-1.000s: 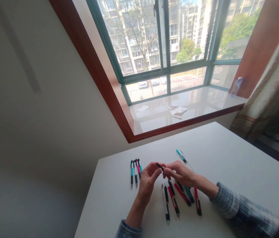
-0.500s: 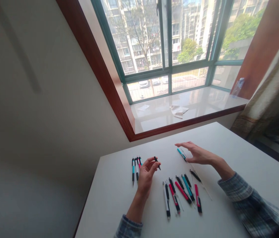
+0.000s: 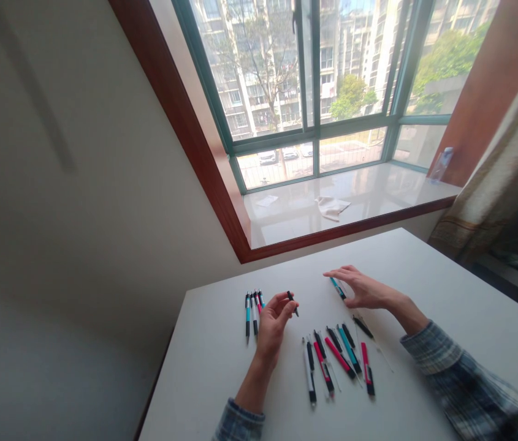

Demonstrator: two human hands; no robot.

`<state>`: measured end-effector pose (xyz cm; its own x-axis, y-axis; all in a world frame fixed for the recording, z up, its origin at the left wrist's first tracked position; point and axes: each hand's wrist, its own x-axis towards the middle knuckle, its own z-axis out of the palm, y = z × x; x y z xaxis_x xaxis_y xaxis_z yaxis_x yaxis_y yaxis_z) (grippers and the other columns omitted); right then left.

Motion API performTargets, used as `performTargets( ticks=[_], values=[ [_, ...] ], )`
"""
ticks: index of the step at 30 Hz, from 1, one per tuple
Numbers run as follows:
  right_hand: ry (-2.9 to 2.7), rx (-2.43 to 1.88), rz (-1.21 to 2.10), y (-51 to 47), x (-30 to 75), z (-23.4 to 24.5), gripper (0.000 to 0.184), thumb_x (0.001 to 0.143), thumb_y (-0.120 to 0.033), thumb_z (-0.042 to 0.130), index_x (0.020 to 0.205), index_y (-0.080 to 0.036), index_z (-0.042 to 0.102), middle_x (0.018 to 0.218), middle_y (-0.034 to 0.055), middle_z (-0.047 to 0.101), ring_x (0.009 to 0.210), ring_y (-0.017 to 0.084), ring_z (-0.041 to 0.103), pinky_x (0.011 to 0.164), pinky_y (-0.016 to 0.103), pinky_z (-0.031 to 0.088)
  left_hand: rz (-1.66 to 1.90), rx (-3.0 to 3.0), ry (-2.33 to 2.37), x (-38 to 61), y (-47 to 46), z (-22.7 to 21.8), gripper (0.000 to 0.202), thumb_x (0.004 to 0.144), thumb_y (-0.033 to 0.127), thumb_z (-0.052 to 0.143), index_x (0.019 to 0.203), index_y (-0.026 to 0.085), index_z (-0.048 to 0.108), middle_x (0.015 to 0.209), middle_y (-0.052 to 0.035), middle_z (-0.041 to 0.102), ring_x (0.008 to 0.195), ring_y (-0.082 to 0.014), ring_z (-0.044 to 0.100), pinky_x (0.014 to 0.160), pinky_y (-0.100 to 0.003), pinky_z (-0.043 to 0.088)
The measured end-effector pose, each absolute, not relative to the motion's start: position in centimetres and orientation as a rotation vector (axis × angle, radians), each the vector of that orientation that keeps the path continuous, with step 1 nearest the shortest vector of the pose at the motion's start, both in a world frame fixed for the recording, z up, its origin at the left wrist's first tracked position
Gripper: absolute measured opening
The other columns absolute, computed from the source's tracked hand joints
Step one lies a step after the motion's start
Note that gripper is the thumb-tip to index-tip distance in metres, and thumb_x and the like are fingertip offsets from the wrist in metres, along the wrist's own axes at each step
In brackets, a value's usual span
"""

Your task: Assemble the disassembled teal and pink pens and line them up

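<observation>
I am inspecting both hands from my remote station, taking twelve o'clock as the direction of the window sill [image 3: 286, 217].

Item one, left hand [image 3: 274, 320]: I am finding it pinching a slim black pen piece [image 3: 292, 302] between thumb and fingers, above the white table [image 3: 428, 294]. The piece is slanting along an eleven-to-five line.

Item two, right hand [image 3: 365, 289]: the grip is standing released, thumb and fingers parted. I am seeing nothing clasped in it. Whether skin is touching the article beneath, I cannot tell.

Item three, governing relation: a teal pen barrel [image 3: 338, 288] is lying on the table just under those parted digits, at nine o'clock from the right palm. Its long axis is also running roughly eleven to five, teal end towards the sill, dark end towards the thumb. The right hand is therefore spanning it lengthwise, fingertips near the teal end. I am rating the right as clearly the nearer hand; from the left pinch, the barrel is lying between two and three o'clock, well apart.

Item four, surroundings: a row of pens [image 3: 254, 312] is lying at nine o'clock, just beside the left hand. A fan of loose pen parts [image 3: 340, 358] is spreading at seven o'clock from the right hand.
</observation>
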<state>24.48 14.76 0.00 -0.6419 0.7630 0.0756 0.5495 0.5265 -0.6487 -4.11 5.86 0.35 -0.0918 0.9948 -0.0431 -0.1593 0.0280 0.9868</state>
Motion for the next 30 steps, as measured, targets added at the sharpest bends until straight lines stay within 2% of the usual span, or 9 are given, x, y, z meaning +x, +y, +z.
performTargets(
  ticks=[4,10,18,25,28,30],
  values=[
    [-2.34,-0.986,0.686,13.6,22.6,1.2,0.089,0.076,-0.016,0.072,0.155,-0.036,0.037,0.147,0.0052,0.053,0.136,0.03,0.043,0.114,0.054,0.041,1.328,1.008,1.188,-4.1,5.9,0.2,0.041,0.076,0.043,0.084,0.106,0.016,0.075,0.088,-0.007,0.077,0.081,-0.0162,0.065,0.074,-0.026,0.046],
    [-2.265,-0.708,0.59,9.7,17.2,2.4,0.096,0.077,-0.012,0.073,0.159,-0.033,0.028,0.149,0.008,0.051,0.136,0.031,0.045,0.112,0.053,0.046,1.327,1.029,1.2,-4.0,5.9,0.8,0.036,0.075,0.039,0.085,0.102,0.016,0.077,0.089,-0.006,0.076,0.076,-0.014,0.063,0.071,-0.025,0.047],
    [-2.218,-0.612,0.538,8.2,15.5,2.0,0.096,0.077,-0.009,0.073,0.16,-0.027,0.028,0.147,0.0102,0.052,0.134,0.029,0.046,0.112,0.049,0.048,1.273,1.084,1.122,-3.9,5.7,1.6,0.038,0.078,0.038,0.083,0.108,0.017,0.078,0.103,-0.0105,0.078,0.095,-0.0235,0.069,0.085,-0.032,0.052],
    [-2.269,-0.615,0.506,8.2,15.5,1.7,0.1,0.077,-0.009,0.074,0.161,-0.028,0.024,0.15,0.0105,0.053,0.135,0.031,0.047,0.11,0.052,0.049,1.216,1.116,1.104,-4.2,5.8,1.5,0.034,0.08,0.038,0.082,0.105,0.016,0.079,0.098,-0.0093,0.078,0.088,-0.0209,0.067,0.084,-0.031,0.051],
    [-2.297,-0.637,0.508,8.4,15.8,2.0,0.106,0.075,-0.015,0.081,0.162,-0.028,0.022,0.152,0.0107,0.051,0.136,0.033,0.046,0.108,0.053,0.05,1.214,1.124,1.115,-4.2,5.8,1.5,0.033,0.078,0.039,0.082,0.101,0.015,0.079,0.094,-0.0085,0.077,0.084,-0.0202,0.066,0.082,-0.03,0.051],
    [-2.307,-0.665,0.506,9.1,16.7,2.3,0.103,0.074,-0.024,0.086,0.159,-0.029,0.029,0.151,0.0108,0.052,0.135,0.033,0.047,0.107,0.053,0.05,1.232,1.116,1.136,-4.2,5.8,1.4,0.032,0.077,0.039,0.083,0.098,0.015,0.079,0.09,-0.0077,0.076,0.082,-0.0198,0.065,0.081,-0.03,0.05]
  ],
)
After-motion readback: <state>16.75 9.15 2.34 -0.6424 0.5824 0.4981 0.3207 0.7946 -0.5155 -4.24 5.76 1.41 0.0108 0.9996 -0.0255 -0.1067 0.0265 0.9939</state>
